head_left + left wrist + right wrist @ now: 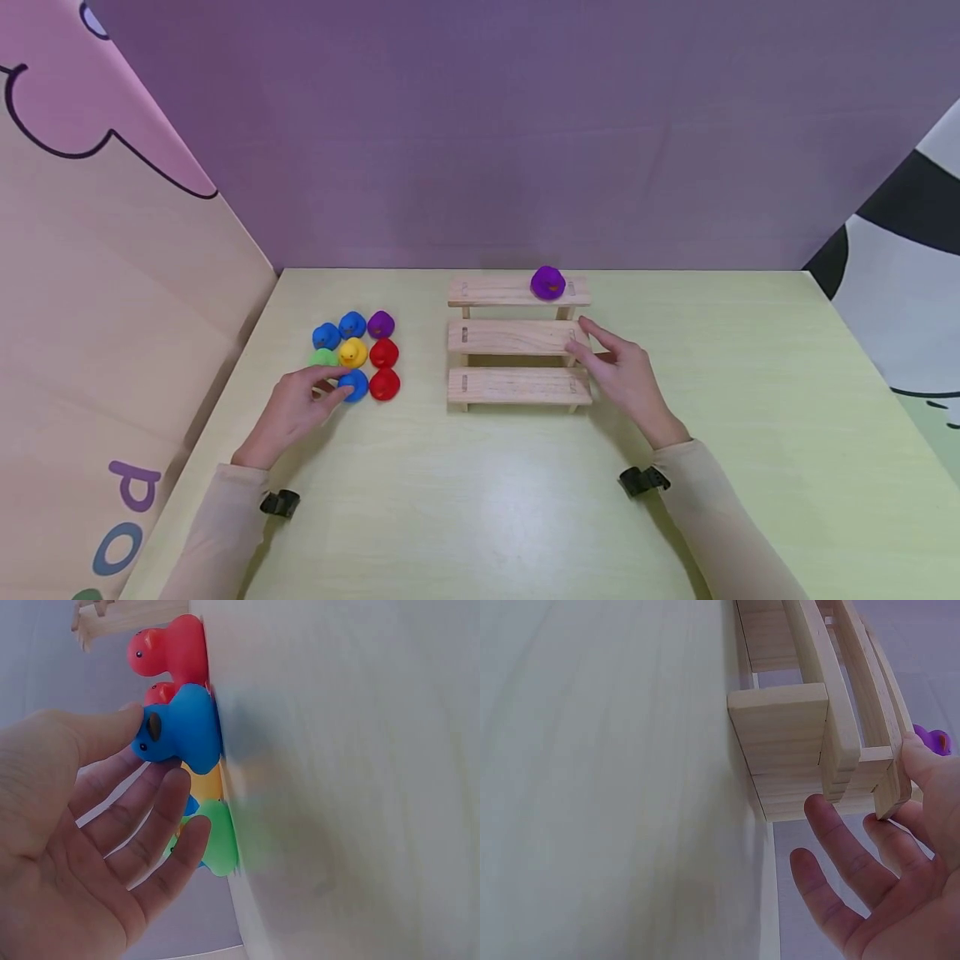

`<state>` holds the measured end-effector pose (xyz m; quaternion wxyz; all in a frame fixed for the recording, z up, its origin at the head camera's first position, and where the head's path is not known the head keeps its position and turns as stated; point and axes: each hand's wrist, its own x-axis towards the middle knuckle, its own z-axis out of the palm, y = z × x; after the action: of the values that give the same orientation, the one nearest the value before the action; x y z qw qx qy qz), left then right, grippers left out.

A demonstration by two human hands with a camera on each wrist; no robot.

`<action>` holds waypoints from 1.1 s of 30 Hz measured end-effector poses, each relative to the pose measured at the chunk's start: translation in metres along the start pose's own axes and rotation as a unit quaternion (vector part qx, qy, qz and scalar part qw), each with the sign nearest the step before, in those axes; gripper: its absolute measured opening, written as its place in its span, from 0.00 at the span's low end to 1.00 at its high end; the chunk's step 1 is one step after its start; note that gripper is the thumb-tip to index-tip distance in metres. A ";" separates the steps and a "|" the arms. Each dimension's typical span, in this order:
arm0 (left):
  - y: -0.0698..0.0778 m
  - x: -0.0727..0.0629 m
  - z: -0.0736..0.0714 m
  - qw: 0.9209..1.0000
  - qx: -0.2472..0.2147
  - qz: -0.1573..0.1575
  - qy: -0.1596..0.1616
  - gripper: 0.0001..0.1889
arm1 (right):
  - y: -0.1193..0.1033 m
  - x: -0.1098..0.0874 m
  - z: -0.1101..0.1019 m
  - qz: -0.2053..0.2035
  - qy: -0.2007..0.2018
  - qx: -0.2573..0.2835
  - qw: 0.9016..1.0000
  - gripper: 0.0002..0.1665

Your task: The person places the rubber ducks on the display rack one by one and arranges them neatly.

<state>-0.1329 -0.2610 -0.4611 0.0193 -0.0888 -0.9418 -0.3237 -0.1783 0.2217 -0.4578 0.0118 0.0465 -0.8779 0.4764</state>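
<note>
At the left of the head view, my left hand [296,410] pinches a blue rubber duck [354,387] between thumb and fingers. The left wrist view has the thumb on the duck's head and the fingers curved behind it, its base close to the tabletop. My right hand [628,377] holds the right end of the middle step of a three-tier wooden stand [510,337], thumb on top and index finger at the back edge. In the right wrist view its other fingers [821,900] spread off the wood. A purple duck [547,284] sits on the top step, toward the right.
Beside the held duck stand red ducks [385,354], a yellow duck [352,353], a green duck [323,357], two blue ducks [326,336] and a purple duck [381,325]. A purple backdrop [525,133] rises behind the pale table [480,517], with a printed panel [112,292] at left.
</note>
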 end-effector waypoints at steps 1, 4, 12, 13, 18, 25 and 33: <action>0.000 0.000 0.000 1.000 0.000 -0.002 -0.001 0.17 | 0.000 0.000 0.000 0.000 0.000 -0.001 1.000 0.40; 0.002 0.000 -0.002 1.000 -0.002 -0.003 -0.001 0.18 | 0.000 0.000 0.000 0.000 -0.001 -0.002 1.000 0.40; 0.005 0.000 -0.008 1.000 -0.003 0.001 0.009 0.18 | 0.000 0.000 0.000 0.002 -0.001 -0.001 1.000 0.40; 0.005 0.000 -0.008 1.000 -0.002 0.001 0.011 0.18 | 0.000 0.000 0.000 0.001 0.000 -0.002 1.000 0.40; 0.007 0.002 -0.010 1.000 -0.007 0.013 0.027 0.17 | 0.000 0.000 0.000 -0.003 0.002 -0.007 1.000 0.39; 0.014 0.007 -0.010 0.999 -0.013 0.017 0.045 0.19 | 0.001 0.000 0.001 -0.006 0.004 -0.011 1.000 0.39; 0.025 0.015 -0.009 0.998 -0.016 0.027 0.052 0.20 | 0.001 0.000 0.001 -0.005 0.002 -0.015 1.000 0.40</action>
<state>-0.1434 -0.2448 -0.4375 0.0757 -0.0972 -0.9313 -0.3427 -0.1783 0.2215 -0.4585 0.0164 0.0497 -0.8847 0.4632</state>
